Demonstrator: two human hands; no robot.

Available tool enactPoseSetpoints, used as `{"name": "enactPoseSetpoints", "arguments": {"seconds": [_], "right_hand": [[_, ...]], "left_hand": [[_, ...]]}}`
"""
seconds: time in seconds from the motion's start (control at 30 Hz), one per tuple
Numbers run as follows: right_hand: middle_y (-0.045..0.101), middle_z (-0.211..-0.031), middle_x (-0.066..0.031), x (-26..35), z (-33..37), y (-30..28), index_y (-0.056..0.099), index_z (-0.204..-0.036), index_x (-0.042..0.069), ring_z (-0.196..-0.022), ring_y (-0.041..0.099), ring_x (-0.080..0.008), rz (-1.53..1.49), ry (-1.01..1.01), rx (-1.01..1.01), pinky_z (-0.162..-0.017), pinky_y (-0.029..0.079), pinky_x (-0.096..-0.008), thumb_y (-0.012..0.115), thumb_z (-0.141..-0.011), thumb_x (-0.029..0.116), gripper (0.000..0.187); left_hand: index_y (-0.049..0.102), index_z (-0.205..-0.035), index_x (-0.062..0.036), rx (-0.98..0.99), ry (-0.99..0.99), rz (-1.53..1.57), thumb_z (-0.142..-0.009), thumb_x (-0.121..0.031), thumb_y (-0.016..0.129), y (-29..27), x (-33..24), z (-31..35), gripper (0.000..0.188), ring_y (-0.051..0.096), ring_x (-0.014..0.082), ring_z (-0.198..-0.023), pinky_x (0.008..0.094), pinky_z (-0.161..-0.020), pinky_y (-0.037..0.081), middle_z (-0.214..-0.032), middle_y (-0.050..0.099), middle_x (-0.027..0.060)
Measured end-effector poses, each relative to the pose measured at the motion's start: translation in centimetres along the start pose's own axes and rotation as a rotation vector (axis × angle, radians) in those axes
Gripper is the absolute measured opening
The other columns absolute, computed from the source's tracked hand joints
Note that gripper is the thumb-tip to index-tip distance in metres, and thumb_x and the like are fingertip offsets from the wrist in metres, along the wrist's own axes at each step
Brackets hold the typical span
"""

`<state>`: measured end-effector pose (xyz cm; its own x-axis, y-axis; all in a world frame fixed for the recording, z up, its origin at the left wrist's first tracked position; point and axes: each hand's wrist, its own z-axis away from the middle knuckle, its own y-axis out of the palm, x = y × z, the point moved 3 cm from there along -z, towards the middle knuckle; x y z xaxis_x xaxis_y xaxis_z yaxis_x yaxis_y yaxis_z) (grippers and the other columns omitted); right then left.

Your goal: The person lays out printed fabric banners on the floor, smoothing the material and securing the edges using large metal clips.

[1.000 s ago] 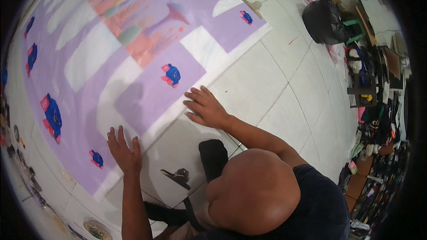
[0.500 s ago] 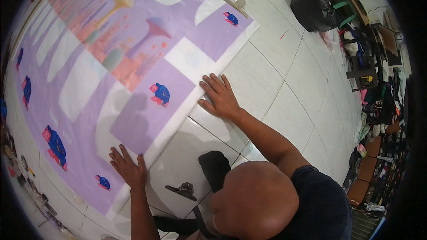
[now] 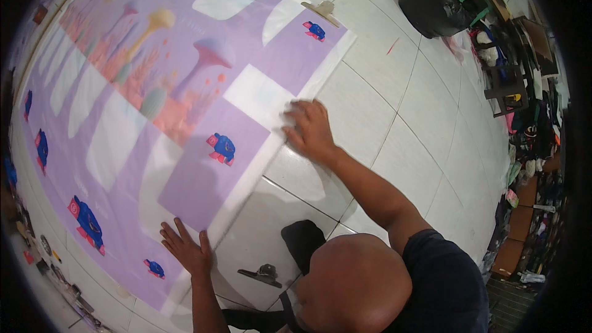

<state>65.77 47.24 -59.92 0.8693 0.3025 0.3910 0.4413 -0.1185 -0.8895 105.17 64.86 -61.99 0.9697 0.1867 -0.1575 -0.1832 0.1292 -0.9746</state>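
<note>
A large printed sheet, lilac with white shapes, pink coral and mushroom pictures and small blue-and-pink figures, lies spread over the floor. My left hand rests on its near edge, palm down with the fingers spread. Farther along the same edge is my right hand, its fingers apart, slightly bent and blurred by motion; whether they touch the sheet I cannot tell. A wide metal clip grips the sheet's edge near the far right corner. Another metal clip lies on the floor beside my left forearm.
Pale floor tiles run along the sheet's right side. A full black plastic bag stands at the far right, next to a green stool. Cardboard boxes and a crowded pile of goods line the right wall.
My right hand has lifted and bent its fingers, blurring over the sheet's edge. My left hand stays flat on the sheet. The whole view has shifted slightly.
</note>
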Motion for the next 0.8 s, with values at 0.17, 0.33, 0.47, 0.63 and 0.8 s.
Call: {"name": "enactPoseSetpoints", "arguments": {"seconds": [0.17, 0.33, 0.47, 0.63, 0.8], "right_hand": [[0.035, -0.152, -0.0193, -4.9, -4.7, -0.7, 0.044, -0.144, 0.011, -0.143, 0.028, -0.0389, 0.236, 0.195, -0.023, -0.116, 0.016, -0.0576, 0.051, -0.096, 0.048, 0.061], [0.03, -0.156, -0.0165, -8.8, -3.2, -1.0, 0.039, -0.149, 0.014, -0.146, 0.022, -0.0386, 0.323, 0.341, 0.078, -0.119, 0.011, -0.0564, 0.043, -0.099, 0.053, 0.063], [0.029, -0.157, -0.0146, -10.0, -2.7, -1.6, 0.04, -0.148, 0.015, -0.147, 0.021, -0.0382, 0.238, 0.35, 0.064, -0.118, 0.013, -0.0559, 0.042, -0.101, 0.047, 0.057], [0.037, -0.153, -0.0154, -9.6, -2.8, -1.7, 0.048, -0.143, 0.013, -0.144, 0.027, -0.0396, 0.223, 0.35, -0.013, -0.116, 0.019, -0.0561, 0.044, -0.101, 0.041, 0.05], [0.046, -0.145, -0.0175, -9.6, -2.9, -1.7, 0.054, -0.136, 0.011, -0.137, 0.039, -0.0388, 0.229, 0.344, -0.124, -0.113, 0.027, -0.053, 0.052, -0.098, 0.038, 0.047]], "left_hand": [[0.031, -0.151, -0.0043, -0.008, -0.003, 0.001, -0.092, -0.046, 0.054, 0.4, 0.1, 0.1, 0.075, 0.013, 0.0472, -0.146, 0.0579, -0.118, 0.009, -0.159, 0.014, 0.0267], [0.031, -0.151, -0.0045, -0.018, 0.012, 0.004, -0.093, -0.047, 0.053, 0.2, -0.2, 0.1, 0.075, 0.013, 0.0468, -0.146, 0.058, -0.117, 0.01, -0.159, 0.014, 0.0262], [0.031, -0.151, -0.0045, -0.031, 0.021, -0.028, -0.093, -0.048, 0.053, 0.5, 0.3, 0.1, 0.076, 0.013, 0.0458, -0.147, 0.0581, -0.117, 0.011, -0.159, 0.014, 0.0259], [0.031, -0.151, -0.0046, -0.021, 0.019, -0.029, -0.092, -0.048, 0.053, 0.5, 0.3, 0.2, 0.077, 0.012, 0.0454, -0.147, 0.0583, -0.117, 0.011, -0.159, 0.014, 0.0261], [0.031, -0.151, -0.0043, -0.013, 0.004, -0.021, -0.092, -0.049, 0.053, 0.4, 0.2, 0.1, 0.078, 0.011, 0.0463, -0.147, 0.0589, -0.117, 0.011, -0.159, 0.014, 0.0264]]}}
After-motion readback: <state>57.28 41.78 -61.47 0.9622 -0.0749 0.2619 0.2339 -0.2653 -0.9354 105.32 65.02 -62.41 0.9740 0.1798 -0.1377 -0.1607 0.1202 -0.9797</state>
